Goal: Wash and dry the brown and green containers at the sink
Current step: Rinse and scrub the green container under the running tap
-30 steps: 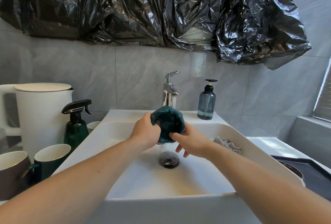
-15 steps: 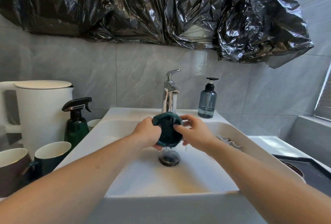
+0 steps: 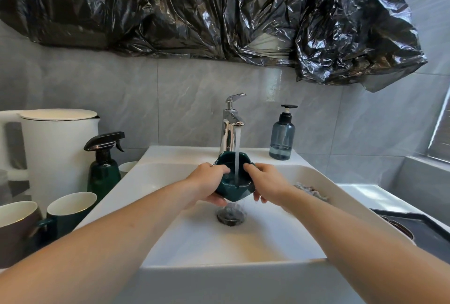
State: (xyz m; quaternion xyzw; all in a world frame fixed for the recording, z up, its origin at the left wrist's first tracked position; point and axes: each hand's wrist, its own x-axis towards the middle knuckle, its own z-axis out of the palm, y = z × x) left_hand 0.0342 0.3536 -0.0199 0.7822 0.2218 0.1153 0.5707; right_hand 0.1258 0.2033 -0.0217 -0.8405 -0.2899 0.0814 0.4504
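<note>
At centre frame, under the running faucet (image 3: pixel 231 121), left hand (image 3: pixel 207 182) and right hand (image 3: pixel 266 185) are gripping the green container (image 3: pixel 229 188), each hand closed around one side, above the sink (image 3: pixel 170 235).

Tap (image 3: pixel 230 131): polished chrome metal. Sink (image 3: pixel 219 243): glossy white ceramic. Bowl (image 3: pixel 233 187): glazed green (wet). Sheeting (image 3: pixel 194 11): crinkled shiny black plastic. Wall tiles (image 3: pixel 170 109): smooth grey.

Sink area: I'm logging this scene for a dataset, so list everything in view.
green container: 1, dark green, under the running water
faucet: 1, chrome, behind the basin
sink: 1, white, centre
drain plug: 1, dark, basin floor
soap bottle: 1, blue-grey, sink's back right
spray bottle: 1, green, left
kettle: 1, white, far left
mugs: 2, green and brown, left front
cloth: 1, grey, right rim
plastic sheet: 1, black, wall
hands: left hand, right hand, holding the container
</note>
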